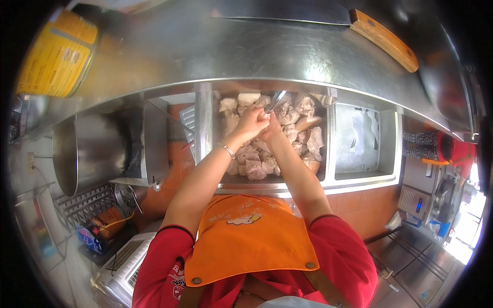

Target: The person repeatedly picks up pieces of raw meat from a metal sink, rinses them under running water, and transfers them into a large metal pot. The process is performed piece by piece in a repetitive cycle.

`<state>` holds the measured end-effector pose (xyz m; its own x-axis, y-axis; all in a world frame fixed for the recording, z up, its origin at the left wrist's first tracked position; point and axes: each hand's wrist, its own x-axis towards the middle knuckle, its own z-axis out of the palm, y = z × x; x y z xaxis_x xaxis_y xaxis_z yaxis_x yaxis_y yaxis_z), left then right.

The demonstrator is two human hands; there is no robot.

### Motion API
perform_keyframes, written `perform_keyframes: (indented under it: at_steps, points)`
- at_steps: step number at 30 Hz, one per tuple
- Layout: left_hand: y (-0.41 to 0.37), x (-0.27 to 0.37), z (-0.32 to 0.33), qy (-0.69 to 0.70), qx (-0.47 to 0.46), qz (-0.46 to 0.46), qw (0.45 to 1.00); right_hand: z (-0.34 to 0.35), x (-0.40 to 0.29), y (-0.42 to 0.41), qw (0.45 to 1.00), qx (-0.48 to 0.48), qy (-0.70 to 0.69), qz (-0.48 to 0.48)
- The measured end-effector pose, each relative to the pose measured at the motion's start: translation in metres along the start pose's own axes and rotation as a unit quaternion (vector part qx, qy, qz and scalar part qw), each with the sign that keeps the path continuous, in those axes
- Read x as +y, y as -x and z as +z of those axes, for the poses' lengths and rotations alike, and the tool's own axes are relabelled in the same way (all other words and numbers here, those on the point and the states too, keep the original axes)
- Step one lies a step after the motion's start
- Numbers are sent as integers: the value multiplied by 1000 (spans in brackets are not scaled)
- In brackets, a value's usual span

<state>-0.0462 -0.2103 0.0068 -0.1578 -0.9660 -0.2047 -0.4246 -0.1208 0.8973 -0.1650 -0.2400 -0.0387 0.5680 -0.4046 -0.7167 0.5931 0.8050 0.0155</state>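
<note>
Pale chunks of meat fill a deep metal sink basin before me. Over them, near the far side, a metal faucet spout comes down. Both my hands meet just under its end. My left hand, with a bracelet on the wrist, has its fingers curled and touches my right hand, which is partly hidden beside it. Whether anything small lies between the palms cannot be seen. Any water flow is not clearly visible.
A steel shelf spans above the basin's far edge, bearing a wooden-handled knife and a yellow can. A second basin adjoins on the right. A large metal pot lies left. Another person stands far right.
</note>
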Motion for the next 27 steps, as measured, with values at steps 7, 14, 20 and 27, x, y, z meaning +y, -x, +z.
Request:
perform_keyframes:
  at_steps: [7, 14, 20, 27]
  points:
    - [4, -16, -8, 139, -67, -55, 987, -64, -16, -53, 947, -125, 271, -120]
    - [12, -30, 3, 220, 6, -65, 973, -32, 5, -32, 999, -38, 0, -16]
    - [4, -23, 12, 282, 5, -131, 951, -32, -2, -31, 998, 17, 17, -50]
    - [10, -22, 14, 412, 18, -121, 903, -12, -4, -9, 999, 14, -40, -27]
